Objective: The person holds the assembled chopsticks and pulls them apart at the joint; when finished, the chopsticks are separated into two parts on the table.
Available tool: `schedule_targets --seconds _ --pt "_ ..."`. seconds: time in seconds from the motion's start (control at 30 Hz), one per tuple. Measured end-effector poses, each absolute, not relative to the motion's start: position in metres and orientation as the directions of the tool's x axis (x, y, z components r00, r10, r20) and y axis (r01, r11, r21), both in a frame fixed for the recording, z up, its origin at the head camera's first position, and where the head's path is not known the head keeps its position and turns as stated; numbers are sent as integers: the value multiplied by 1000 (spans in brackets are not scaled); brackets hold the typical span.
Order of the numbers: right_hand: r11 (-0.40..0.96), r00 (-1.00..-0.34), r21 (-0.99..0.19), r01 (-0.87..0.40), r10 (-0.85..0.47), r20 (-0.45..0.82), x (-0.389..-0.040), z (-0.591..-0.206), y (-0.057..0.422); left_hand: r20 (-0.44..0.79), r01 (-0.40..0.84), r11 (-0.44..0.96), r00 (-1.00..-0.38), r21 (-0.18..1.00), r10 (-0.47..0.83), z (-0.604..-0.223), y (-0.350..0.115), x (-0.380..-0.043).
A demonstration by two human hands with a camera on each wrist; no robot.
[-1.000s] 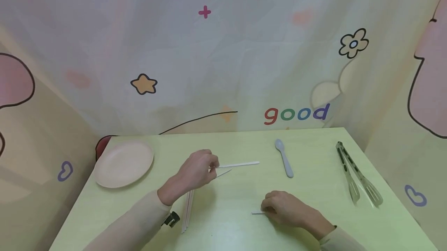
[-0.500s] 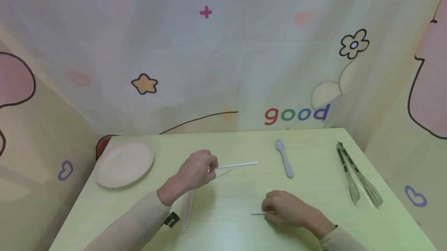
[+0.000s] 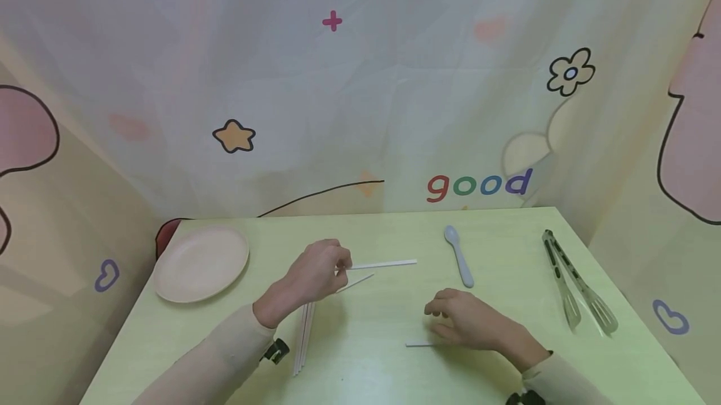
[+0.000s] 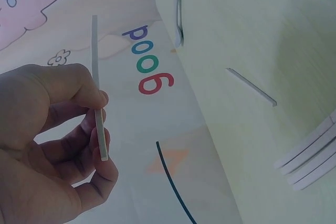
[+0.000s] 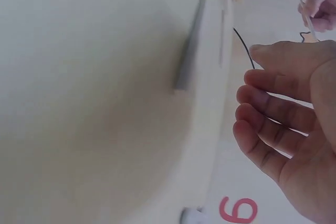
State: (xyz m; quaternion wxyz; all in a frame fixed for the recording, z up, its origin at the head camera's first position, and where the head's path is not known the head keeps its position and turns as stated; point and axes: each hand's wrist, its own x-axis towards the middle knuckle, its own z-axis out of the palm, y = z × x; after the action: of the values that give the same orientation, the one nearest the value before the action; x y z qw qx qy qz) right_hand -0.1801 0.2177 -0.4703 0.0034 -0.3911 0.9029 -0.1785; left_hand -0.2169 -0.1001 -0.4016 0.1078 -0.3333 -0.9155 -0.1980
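Observation:
My left hand [image 3: 321,269] is raised over the middle of the table and pinches a thin white strip [image 4: 95,51] between thumb and fingers. In the head view that white strip sticks out to the right. Just below it, a second strip [image 3: 356,282] shows. Several pale strips [image 3: 304,339] lie side by side below my left wrist, their far ends hidden. Near the front, another white strip [image 3: 419,345] lies on the table, partly covered by my right hand [image 3: 467,320]. That hand hovers above it with loosely bent fingers, holding nothing; the right wrist view shows a gap to the strip [image 5: 190,48].
A round pale plate [image 3: 201,265] sits at the table's back left. A grey-blue spoon [image 3: 459,256] lies at the back, right of the middle. Metal tongs [image 3: 577,283] lie at the right side. A printed curtain [image 3: 360,92] stands behind the table [image 3: 372,367].
My right hand has let go of the strip at the front and lifted off it, moving slightly up and away. My left hand has barely moved and still pinches its strip.

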Motion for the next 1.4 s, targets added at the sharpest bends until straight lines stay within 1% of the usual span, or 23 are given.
schedule_targets --seconds 0.43,0.73,0.93,1.07,1.4 --pt "651 -705 -271 -709 -664 250 -195 -431 226 314 655 699 -754 287 577 -398 -102 -219" --pt "674 -712 -241 -699 -624 322 -202 -408 223 304 665 691 -746 284 593 -397 -103 -221" --pt "676 -717 -250 -693 -613 332 -205 -395 213 299 669 689 -743 279 599 -396 -103 -221" --pt "666 -709 -252 -703 -623 331 -207 -389 205 301 673 688 -739 273 603 -396 -103 -221" --pt "620 -662 -234 -749 -677 323 -212 -385 184 299 686 676 -727 269 618 -393 -97 -220"
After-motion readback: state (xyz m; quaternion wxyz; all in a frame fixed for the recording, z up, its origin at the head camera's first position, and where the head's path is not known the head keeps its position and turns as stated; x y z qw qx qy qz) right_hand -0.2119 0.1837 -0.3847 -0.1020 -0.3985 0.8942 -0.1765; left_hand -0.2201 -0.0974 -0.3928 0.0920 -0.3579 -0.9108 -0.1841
